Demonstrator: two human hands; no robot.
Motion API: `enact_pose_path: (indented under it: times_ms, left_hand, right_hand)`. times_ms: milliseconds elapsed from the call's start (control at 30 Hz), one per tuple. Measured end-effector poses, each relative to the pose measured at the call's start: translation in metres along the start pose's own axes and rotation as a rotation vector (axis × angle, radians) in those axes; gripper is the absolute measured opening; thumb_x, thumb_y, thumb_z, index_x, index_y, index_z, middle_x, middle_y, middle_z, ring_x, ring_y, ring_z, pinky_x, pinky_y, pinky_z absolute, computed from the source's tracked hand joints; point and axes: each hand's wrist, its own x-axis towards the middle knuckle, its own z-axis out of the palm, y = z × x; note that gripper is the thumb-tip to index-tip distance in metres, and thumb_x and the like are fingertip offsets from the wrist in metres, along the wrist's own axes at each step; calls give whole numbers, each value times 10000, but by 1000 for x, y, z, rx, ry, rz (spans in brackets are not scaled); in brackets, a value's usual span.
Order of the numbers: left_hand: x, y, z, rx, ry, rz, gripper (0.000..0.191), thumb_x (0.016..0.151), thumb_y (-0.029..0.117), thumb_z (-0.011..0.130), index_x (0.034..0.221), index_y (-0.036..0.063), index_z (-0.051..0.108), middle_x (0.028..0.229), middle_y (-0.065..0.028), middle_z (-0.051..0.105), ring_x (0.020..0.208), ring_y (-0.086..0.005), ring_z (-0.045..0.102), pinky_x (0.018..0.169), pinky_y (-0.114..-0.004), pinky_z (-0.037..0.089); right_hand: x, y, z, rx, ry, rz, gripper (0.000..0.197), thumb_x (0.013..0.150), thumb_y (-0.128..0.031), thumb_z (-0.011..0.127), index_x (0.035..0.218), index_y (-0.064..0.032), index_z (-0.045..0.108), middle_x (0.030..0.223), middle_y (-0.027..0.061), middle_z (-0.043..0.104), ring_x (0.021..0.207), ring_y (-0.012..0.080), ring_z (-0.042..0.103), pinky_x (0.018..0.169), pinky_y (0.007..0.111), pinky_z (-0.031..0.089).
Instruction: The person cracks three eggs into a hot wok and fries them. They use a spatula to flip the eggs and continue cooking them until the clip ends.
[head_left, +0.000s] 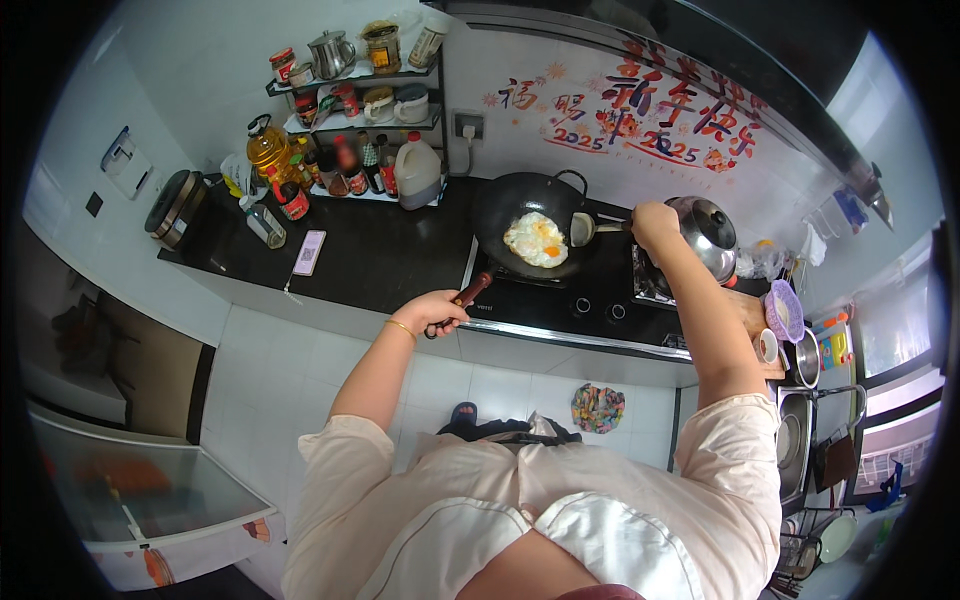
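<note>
My left hand (435, 313) grips the dark wooden handle (474, 290) of a black wok (499, 202) on the gas hob (555, 304). Fried egg (537, 240), mostly white with an orange yolk showing, lies in the wok. My right hand (655, 225) is closed around the handle of a metal spatula (583, 229). The spatula's blade is over the right side of the wok, just right of the egg. Beside my right hand, a lidded steel pot (705, 236) stands on the other burner, partly behind my forearm.
A phone (309, 253), a clear bottle (264, 225) and a white jug (418, 172) stand or lie on the left of the black counter. A spice rack (360, 127) is against the wall. At right are a purple basket (784, 311), a steel bowl (807, 358) and a sink (793, 480).
</note>
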Motion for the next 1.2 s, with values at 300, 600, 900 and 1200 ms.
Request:
enact_pose_path:
  times_ms: [300,600,900,1200]
  left_hand:
    - [3,-1,-3,109,79,-24,449,815,95,666,1233,94,503,656,9,521,489,-94,505,387,-251,349]
    - [-3,9,6,112,139,-39,237,813,89,673,958,108,487,617,15,500,477,-84,477,393,-250,344]
    - [-4,8,11,43,140,-29,248,798,59,669,956,91,481,612,6,492,448,-85,457,383,-253,324]
    - [3,5,10,58,116,-14,308,792,55,667,1051,94,507,626,10,495,462,-83,461,395,-254,336]
  right_hand:
    - [48,24,33,51,-114,14,273,857,-310,666,1019,-112,761,1072,148,721,1029,317,685,864,418,546]
    - [111,30,48,112,-168,-152,259,862,-370,665,1077,-260,758,1073,89,725,1023,297,676,878,406,538]
    - [121,18,76,221,-75,-303,268,900,-318,626,1146,-262,718,1086,78,713,1039,288,659,873,420,526]
    - [100,31,23,3,308,-331,178,869,-224,635,1012,-151,711,1002,135,673,958,329,661,792,446,539]
